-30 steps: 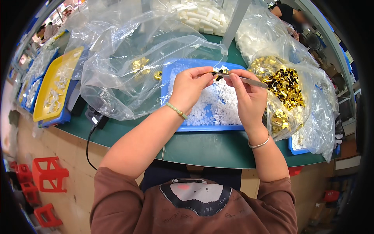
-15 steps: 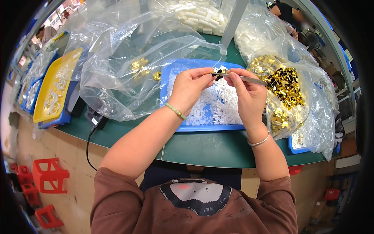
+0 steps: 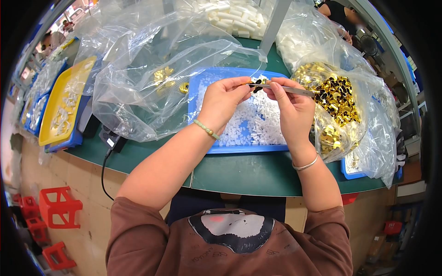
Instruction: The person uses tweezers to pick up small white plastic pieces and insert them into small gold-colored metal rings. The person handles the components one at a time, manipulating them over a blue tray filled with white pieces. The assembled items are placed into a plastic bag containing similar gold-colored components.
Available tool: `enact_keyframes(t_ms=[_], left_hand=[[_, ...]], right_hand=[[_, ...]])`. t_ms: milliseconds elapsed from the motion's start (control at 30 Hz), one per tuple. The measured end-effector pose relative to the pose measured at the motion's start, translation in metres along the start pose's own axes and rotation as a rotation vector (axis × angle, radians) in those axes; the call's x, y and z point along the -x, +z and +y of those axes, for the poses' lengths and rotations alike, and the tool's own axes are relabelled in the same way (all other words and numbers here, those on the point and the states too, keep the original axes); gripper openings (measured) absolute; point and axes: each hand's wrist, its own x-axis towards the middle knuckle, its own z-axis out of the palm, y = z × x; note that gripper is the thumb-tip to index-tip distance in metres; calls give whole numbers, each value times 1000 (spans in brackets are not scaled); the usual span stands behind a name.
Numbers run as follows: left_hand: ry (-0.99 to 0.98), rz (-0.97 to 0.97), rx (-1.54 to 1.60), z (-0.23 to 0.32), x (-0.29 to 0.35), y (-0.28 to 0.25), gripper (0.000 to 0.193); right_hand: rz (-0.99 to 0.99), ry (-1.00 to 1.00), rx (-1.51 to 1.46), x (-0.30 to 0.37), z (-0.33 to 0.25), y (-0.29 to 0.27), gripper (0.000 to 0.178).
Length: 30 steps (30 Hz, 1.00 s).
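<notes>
Over a blue tray (image 3: 248,149) of small white pieces, my two hands meet. My left hand (image 3: 224,99) pinches a small black-and-gold piece (image 3: 258,85) between thumb and fingertips. Metal tweezers (image 3: 294,90) lie in the closed fingers of my right hand (image 3: 293,102), and their tips reach the small piece. Fingers partly cover that piece, so its exact shape is unclear. Right of my right hand, an open clear plastic bag holds many shiny gold and black pieces (image 3: 340,103).
A large clear bag (image 3: 138,101) with a few gold pieces spreads at left. Beyond it stands a yellow tray (image 3: 48,126) of white parts. White tubes (image 3: 237,18) fill a bag at the back, beside a grey metal post (image 3: 275,27). A black adapter (image 3: 112,139) sits near the table edge.
Both hands keep nearly the same place and grip. The tweezers and small piece have shifted only slightly.
</notes>
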Motion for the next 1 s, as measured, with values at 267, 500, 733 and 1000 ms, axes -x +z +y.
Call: enact_keyframes(t_ms=[267,500,733,1000], left_hand=[[-9,4,35,2,1,1,32],[12,1,40,2,2,1,30],[-6,9,54,2,1,1,26],[14,-5,50,0,0,-1,27]], right_hand=[[2,-5,16,1,-3,0,17],[11,-45,148,5,-6,3,14],[0,-282,415,8,-18,8,10],[4,-310,332,9,-16,9,11]])
